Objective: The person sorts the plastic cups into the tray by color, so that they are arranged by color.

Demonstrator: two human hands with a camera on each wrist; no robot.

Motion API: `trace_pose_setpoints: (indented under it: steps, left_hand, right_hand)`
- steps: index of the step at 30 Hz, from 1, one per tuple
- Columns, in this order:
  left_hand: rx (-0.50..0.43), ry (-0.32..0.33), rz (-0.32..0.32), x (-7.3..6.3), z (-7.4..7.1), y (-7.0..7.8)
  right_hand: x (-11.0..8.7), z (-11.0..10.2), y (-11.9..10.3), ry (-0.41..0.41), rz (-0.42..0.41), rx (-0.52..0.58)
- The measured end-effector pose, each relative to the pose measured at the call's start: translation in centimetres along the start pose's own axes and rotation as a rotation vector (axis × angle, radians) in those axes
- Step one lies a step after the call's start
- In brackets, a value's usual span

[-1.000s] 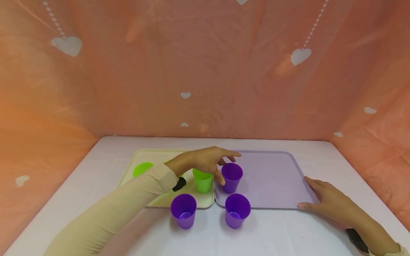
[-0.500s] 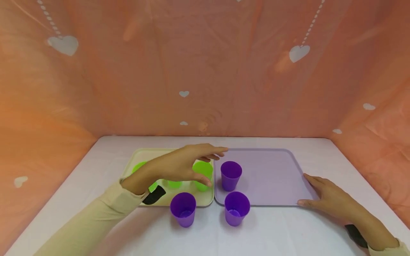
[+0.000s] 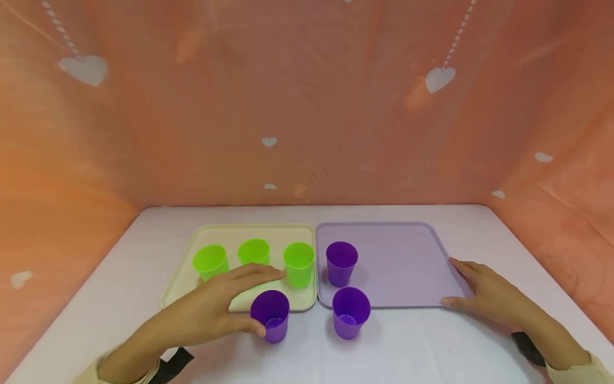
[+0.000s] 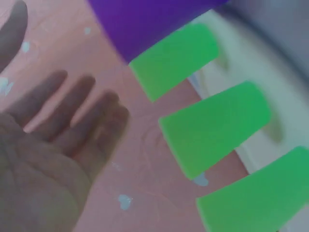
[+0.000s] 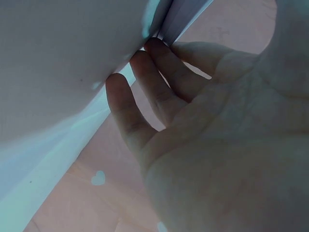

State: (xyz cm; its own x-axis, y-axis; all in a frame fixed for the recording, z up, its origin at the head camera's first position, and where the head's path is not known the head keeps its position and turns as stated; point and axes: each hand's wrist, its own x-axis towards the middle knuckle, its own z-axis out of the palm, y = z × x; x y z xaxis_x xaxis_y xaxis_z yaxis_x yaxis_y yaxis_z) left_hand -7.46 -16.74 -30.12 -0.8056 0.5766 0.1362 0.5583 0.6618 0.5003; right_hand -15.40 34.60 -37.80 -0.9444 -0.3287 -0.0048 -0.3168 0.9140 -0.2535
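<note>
Loosely, the left hand (image 3: 211,305) spreads its empty grip beside the near-left purple cup (image 3: 276,319) on the surface (image 3: 408,349); the right hand (image 3: 501,300), uncurled, touches the lilac tray's (image 3: 398,266) near-right corner.

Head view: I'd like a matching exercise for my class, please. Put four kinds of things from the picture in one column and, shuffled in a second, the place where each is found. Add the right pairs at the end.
Things
1. green cups
2. farthest purple cup
3. two nearer purple cups
4. white hearts

Places
A. on the lilac tray
B. on the orange backdrop
C. on the cream tray
D. on the white tabletop

Right pairs: 1-C, 2-A, 3-D, 4-B
</note>
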Motion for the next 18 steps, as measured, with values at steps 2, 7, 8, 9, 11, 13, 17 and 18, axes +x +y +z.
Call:
trace_pose_setpoints:
  steps: [2,7,8,9,11,13,17,18]
  left_hand:
    - [-0.001,0.023,-0.061,-0.6,0.7,0.0]
    - [-0.04,0.046,-0.131,-1.3,2.0,-0.6]
    - [-0.059,0.043,-0.131,-1.3,2.2,-0.8]
    - [-0.086,0.038,-0.129,-1.3,2.3,-1.0]
    - [-0.129,0.025,-0.133,-1.1,2.6,-1.3]
    - [-0.174,0.013,-0.135,-1.1,2.9,-1.6]
    - [-0.186,-0.002,-0.145,-0.9,3.2,-2.0]
    - [-0.183,-0.005,-0.149,-0.8,3.3,-2.1]
  right_hand:
    - [0.0,-0.1,-0.1,-0.006,0.003,-0.001]
    - [0.2,-0.1,-0.1,-0.016,0.015,0.009]
    - [0.2,-0.1,-0.1,-0.018,0.017,0.012]
    - [0.2,-0.1,-0.1,-0.02,0.019,0.016]
    - [0.2,0.0,0.0,-0.027,0.025,0.022]
    - [0.2,0.1,0.0,-0.028,0.029,0.018]
    - [0.2,0.2,0.3,-0.02,0.023,0.017]
    - [0.1,0.2,0.4,-0.019,0.027,0.018]
